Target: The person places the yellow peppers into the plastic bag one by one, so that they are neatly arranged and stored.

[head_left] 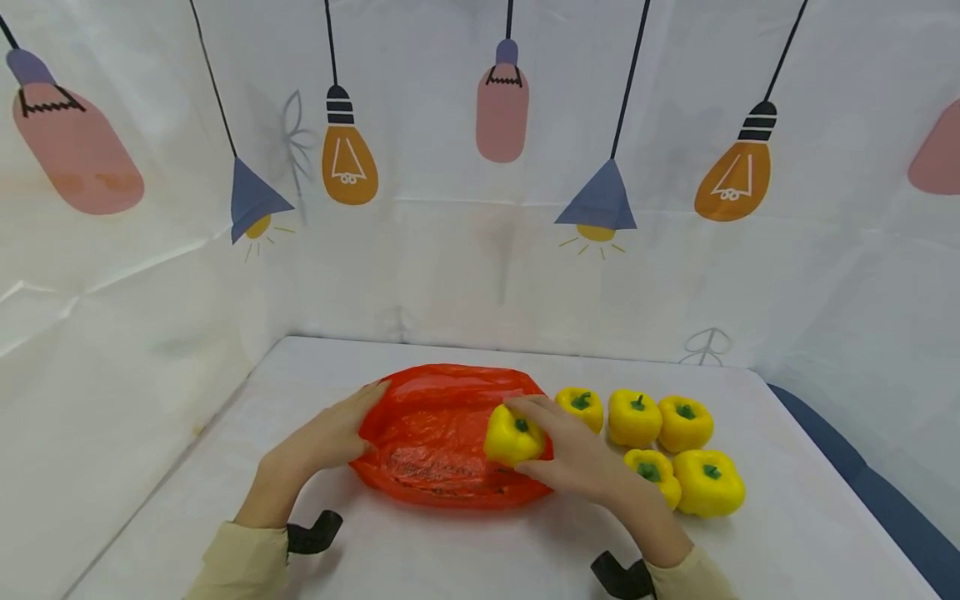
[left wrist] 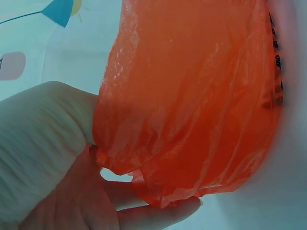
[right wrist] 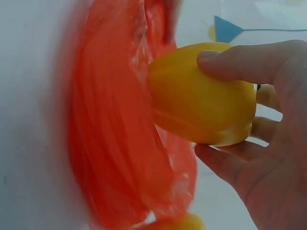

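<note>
A red plastic bag (head_left: 435, 417) lies across the middle of the white table. My left hand (head_left: 330, 433) grips its left end; in the left wrist view the thumb and fingers sit around the crumpled edge of the plastic (left wrist: 177, 143). Over the bag's right side, my right hand (head_left: 573, 450) holds a yellow bell pepper (head_left: 504, 437) with a green stem. The right wrist view shows the thumb on one side of this pepper (right wrist: 201, 100) and fingers on the other, with its end against the bag's opening (right wrist: 158, 139). What the bag contains is hidden.
Several more yellow bell peppers stand in a cluster to the right of the bag, among them one at the front right (head_left: 708, 487). My right forearm partly covers another pepper (head_left: 651, 473). A patterned white sheet (head_left: 442, 275) hangs behind the table (head_left: 375, 550).
</note>
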`<state>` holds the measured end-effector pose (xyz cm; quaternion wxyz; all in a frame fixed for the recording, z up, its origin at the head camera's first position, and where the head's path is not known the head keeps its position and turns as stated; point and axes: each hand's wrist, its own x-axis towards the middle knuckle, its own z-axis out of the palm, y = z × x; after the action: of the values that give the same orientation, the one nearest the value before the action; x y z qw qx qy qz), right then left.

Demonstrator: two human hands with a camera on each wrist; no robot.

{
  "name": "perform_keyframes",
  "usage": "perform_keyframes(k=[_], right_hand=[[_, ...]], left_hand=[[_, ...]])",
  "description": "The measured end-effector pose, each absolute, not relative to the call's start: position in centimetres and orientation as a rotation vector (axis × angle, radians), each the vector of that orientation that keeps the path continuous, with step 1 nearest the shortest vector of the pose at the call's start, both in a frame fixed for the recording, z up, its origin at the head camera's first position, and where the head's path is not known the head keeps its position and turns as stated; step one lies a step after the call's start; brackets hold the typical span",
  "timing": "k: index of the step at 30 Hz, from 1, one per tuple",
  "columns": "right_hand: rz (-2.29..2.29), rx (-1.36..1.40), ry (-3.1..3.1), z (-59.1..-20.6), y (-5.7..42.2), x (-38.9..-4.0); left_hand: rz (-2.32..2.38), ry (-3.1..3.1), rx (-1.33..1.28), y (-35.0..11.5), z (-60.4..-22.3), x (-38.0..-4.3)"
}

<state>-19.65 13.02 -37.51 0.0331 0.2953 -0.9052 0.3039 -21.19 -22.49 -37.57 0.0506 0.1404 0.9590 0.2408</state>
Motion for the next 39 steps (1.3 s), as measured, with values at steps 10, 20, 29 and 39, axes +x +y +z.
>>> perform_keyframes(k=[10,20,29,39], right_hand=[[1.015,1.008,-2.685,-38.9,8.5,-22.0],[1.119,0.954,-2.747,-40.4,4.6,-23.4],[1.13,0.946,-2.745,-41.5,2.9,-24.6],[1.131,0.918,-2.81,-41.9,2.4,-24.8]], left_hand=[[0.764,2.893,0.414,-22.1,-37.8,-21.1],[0.772,2.884,0.386,-21.8,-37.7,-20.9],[0.765,2.88,0.389,-21.6,-38.0,-21.1],[0.755,2.88,0.392,-21.6,-38.1,-21.2]])
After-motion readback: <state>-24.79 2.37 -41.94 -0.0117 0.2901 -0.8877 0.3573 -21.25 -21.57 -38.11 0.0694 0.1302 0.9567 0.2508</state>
